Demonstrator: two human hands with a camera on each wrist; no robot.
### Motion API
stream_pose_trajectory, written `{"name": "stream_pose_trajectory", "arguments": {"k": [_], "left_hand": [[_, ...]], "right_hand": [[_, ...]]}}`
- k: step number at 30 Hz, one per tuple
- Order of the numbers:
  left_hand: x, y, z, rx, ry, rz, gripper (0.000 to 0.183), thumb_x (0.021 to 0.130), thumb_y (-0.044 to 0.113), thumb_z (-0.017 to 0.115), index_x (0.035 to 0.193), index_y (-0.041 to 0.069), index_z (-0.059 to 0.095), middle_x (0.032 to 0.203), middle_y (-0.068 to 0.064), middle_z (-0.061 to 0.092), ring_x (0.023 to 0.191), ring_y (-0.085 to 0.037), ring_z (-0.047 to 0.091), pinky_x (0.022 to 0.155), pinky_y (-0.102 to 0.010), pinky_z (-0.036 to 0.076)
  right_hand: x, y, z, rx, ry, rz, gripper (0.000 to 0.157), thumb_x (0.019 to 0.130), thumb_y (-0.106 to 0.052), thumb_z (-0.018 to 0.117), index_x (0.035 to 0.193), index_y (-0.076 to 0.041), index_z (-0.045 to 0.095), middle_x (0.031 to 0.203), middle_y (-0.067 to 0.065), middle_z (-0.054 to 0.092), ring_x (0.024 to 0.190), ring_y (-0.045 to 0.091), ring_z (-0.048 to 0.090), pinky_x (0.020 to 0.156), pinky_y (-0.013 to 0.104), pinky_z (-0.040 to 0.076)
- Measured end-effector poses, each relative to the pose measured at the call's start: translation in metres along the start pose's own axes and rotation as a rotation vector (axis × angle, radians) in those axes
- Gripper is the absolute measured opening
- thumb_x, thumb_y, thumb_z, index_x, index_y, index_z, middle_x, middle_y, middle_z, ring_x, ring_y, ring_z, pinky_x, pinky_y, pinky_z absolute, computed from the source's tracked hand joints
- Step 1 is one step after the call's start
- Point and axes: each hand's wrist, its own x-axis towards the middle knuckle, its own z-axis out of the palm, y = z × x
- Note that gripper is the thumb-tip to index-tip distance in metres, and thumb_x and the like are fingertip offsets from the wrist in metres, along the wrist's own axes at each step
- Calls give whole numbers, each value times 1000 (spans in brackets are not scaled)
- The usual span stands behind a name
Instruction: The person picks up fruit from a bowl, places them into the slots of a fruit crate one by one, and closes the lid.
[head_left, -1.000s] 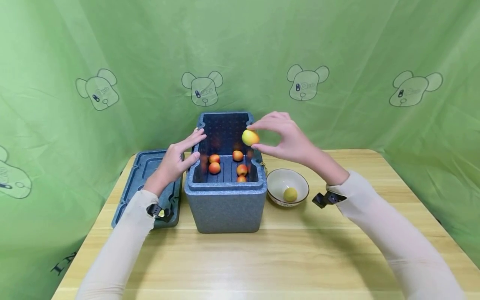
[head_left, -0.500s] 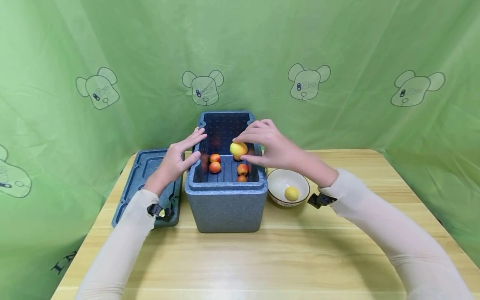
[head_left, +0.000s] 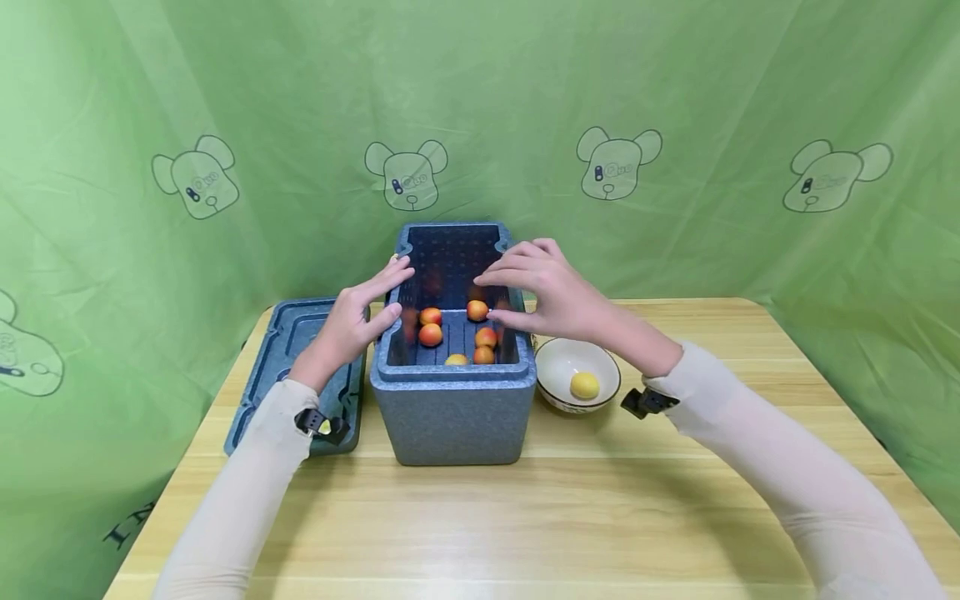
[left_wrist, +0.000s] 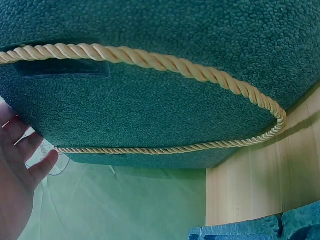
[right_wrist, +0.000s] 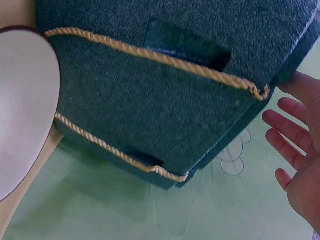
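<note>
My left hand rests on the left rim of an open blue-grey foam cooler box, fingers and thumb spread. Over the opposite rim hovers my right hand, thumb and fingers apart, holding nothing. On the box floor lie several small red-and-orange fruits and one yellow fruit, the latter partly hidden behind the front rim. They look like apricots, but the kind is uncertain. A white bowl with a dark rim stands right of the box and holds one yellow fruit.
The box lid lies on the wooden table at the left, partly beneath my left forearm. Twisted rope handles run along the outer sides of the box. Behind the table hangs a green curtain with printed bear heads.
My right hand has moved left over the box and let go of the yellow fruit, which now lies on the box floor near the front. My left hand has stayed in place.
</note>
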Motion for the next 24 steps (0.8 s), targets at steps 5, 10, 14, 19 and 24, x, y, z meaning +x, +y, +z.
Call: {"name": "stream_pose_trajectory", "arguments": {"k": [5,10,14,19,24], "left_hand": [[0,-1,0,1,2,7,54,97,17,56,151,16,51,163,-1,39,155,-23,30,125,-53,27],[0,0,0,2,12,13,54,98,19,55,151,16,52,163,-2,40,155,-24,31,125,-54,28],[0,1,0,3,11,9,54,98,17,55,151,16,51,163,-2,40,155,-23,31,125,-54,28],[0,0,1,3,10,9,53,98,20,54,151,13,51,163,-3,40,155,-24,31,125,-54,28],[0,-1,1,-1,10,3,53,98,19,56,151,14,52,163,-4,40,155,-25,31,125,-54,27]], "right_hand": [[-11,7,-7,-3,24,51,38,80,-18,86,116,-9,76,110,9,76,109,29,60,97,52,36],[-25,15,-15,-12,34,103,41,79,-15,87,117,-6,76,111,11,76,108,30,60,97,53,35],[-38,23,-19,-20,40,154,42,77,-13,87,117,-7,76,111,10,76,107,30,60,98,53,34],[-56,32,-23,-24,25,209,41,77,-12,87,116,-8,76,110,10,77,106,28,60,97,50,33],[-75,39,-25,-33,-6,255,39,77,-10,86,115,-7,76,109,11,77,105,28,59,95,49,33]]}}
